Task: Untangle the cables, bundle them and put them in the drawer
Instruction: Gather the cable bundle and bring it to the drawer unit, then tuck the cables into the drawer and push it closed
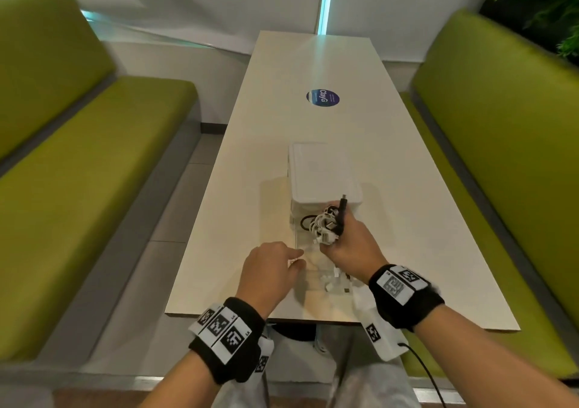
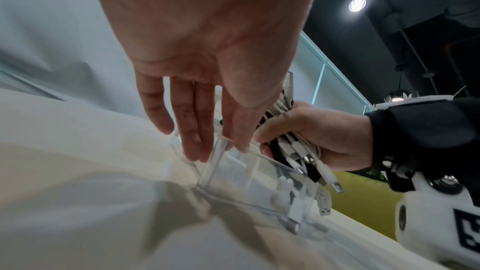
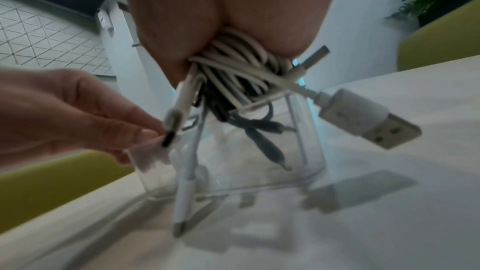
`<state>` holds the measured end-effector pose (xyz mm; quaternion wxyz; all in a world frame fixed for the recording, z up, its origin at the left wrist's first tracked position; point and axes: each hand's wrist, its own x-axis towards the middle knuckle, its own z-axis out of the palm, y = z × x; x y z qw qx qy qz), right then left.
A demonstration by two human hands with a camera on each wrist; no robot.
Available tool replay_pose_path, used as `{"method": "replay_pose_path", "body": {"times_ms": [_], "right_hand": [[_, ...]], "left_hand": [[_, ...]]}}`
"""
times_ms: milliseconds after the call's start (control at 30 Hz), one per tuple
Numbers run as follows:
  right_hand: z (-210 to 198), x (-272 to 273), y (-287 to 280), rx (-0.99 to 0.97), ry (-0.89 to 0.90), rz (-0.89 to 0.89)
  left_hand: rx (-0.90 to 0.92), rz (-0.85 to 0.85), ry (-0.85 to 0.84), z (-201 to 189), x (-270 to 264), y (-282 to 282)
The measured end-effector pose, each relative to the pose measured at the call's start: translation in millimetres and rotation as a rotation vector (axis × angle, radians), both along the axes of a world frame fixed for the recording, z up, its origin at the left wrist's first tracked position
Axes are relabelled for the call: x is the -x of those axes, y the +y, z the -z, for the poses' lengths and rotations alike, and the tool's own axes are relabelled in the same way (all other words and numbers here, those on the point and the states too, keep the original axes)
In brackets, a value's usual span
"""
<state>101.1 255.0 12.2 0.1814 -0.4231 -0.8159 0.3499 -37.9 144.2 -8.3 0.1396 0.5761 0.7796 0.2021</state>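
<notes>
A white drawer unit (image 1: 322, 172) stands on the table, its clear drawer (image 1: 313, 266) pulled out toward me. My right hand (image 1: 344, 241) grips a coiled bundle of white and black cables (image 1: 326, 225) just above the open drawer; one black plug (image 1: 343, 203) sticks up. In the right wrist view, the bundle (image 3: 233, 65) hangs from the hand (image 3: 228, 7), a white USB plug (image 3: 369, 122) juts right, and loose ends dangle into the drawer (image 3: 259, 171). My left hand (image 1: 294, 258) pinches the drawer's front left corner (image 2: 233, 176).
The long white table (image 1: 313, 62) carries a round blue sticker (image 1: 323, 97) farther back. Green benches (image 1: 78, 172) (image 1: 501, 125) flank it on both sides, with a plant (image 1: 539, 0) at the far right. The table's near edge lies just under my wrists.
</notes>
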Motion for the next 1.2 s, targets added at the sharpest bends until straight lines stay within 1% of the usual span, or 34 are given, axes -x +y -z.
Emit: {"method": "replay_pose_path", "body": {"times_ms": [133, 200, 267, 367, 433, 567, 633, 667, 767, 867, 1033, 1200], "right_hand": [[1, 0, -5, -0.134, -0.15, -0.204], [1, 0, -6, -0.194, -0.211, -0.266], [0, 2, -5, -0.205, -0.265, -0.281], [-3, 7, -4, -0.162, -0.326, -0.267], [-4, 6, -4, -0.083, -0.27, -0.22], [-10, 2, 1, 0.118, -0.071, -0.089], [-14, 4, 7, 0.188, 0.015, -0.116], [-19, 4, 8, 0.208, 0.017, -0.158], [-34, 5, 7, 0.215, -0.045, -0.26], [-33, 3, 1, 0.165, -0.152, -0.286], [-18, 12, -4, -0.012, -0.372, -0.181], [-12, 16, -6, -0.037, -0.486, -0.067]], "left_hand": [[0.0, -0.011, 0.026, -3, -1, -1], [-0.006, -0.009, 0.052, -7, -2, -2], [-0.003, -0.018, 0.043, -10, -2, -3], [0.02, -0.018, 0.021, -11, 0, -2], [0.031, -0.023, -0.002, -11, 0, 0], [0.031, -0.02, -0.015, -13, -2, 5], [0.036, -0.017, -0.022, -12, -3, 6], [0.037, -0.014, -0.024, -12, -4, 5], [0.033, -0.004, -0.045, -12, -4, 5], [0.033, 0.0, -0.053, -13, -5, 5], [0.058, 0.001, -0.025, -15, -7, 6], [0.081, 0.003, -0.012, -10, -9, 8]]}}
